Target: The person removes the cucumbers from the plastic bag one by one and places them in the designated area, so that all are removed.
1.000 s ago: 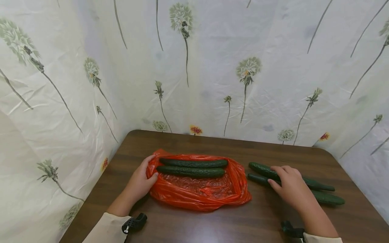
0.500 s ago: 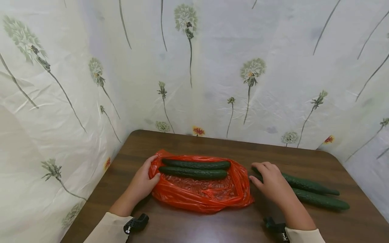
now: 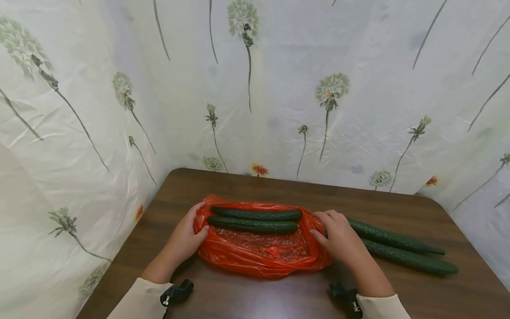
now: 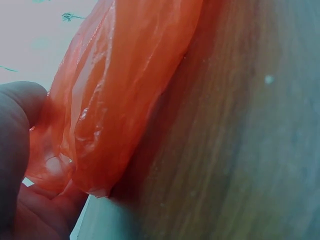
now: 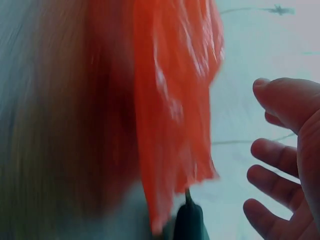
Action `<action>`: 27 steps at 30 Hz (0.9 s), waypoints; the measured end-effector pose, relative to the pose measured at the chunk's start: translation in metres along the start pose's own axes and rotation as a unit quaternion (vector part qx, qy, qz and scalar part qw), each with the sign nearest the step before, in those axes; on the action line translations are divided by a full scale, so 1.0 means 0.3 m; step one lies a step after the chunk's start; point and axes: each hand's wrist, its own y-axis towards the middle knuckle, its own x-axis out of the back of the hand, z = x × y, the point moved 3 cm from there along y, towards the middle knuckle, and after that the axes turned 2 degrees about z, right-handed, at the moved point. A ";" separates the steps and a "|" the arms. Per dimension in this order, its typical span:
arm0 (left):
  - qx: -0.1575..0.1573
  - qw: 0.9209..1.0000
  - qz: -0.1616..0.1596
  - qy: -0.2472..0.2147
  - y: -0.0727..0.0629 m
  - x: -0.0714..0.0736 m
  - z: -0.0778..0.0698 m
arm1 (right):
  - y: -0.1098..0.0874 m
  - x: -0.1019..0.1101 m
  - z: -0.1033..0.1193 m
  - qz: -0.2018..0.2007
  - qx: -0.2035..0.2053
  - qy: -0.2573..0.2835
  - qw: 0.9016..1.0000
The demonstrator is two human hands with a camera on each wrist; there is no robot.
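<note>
A red plastic bag [image 3: 259, 268] lies with its mouth spread wide. Two cucumbers, a farther one [image 3: 256, 215] and a nearer one [image 3: 253, 225], lie side by side inside it. My left hand [image 3: 186, 235] holds the bag's left rim; in the left wrist view the red plastic [image 4: 120, 90] passes between thumb and fingers. At the bag's right end is my right hand [image 3: 338, 235]. The right wrist view shows its fingers spread, apart from the plastic [image 5: 175, 100], with a cucumber tip [image 5: 190, 222] below. Two more cucumbers [image 3: 398, 239] [image 3: 414, 257] lie to the right, partly behind that hand.
Everything lies on a dark brown wooden table [image 3: 279, 292] with rounded far corners. A pale curtain [image 3: 279, 88] printed with dandelions hangs around its back and sides. Black wrist devices [image 3: 177, 292] sit at both cuffs.
My right hand has moved left, from over the loose cucumbers to the bag's right end. The left hand keeps its hold on the rim, and the cucumbers lie as before.
</note>
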 end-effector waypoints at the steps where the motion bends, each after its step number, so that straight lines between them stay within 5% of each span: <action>1: 0.001 1.000 0.000 -0.001 0.000 0.002 -0.001 | 0.006 -0.004 0.009 0.002 -0.001 0.004 1.000; 27: 0.003 1.000 -0.002 -0.006 -0.002 0.003 -0.011 | 0.069 -0.036 0.128 -0.001 -0.010 0.019 1.000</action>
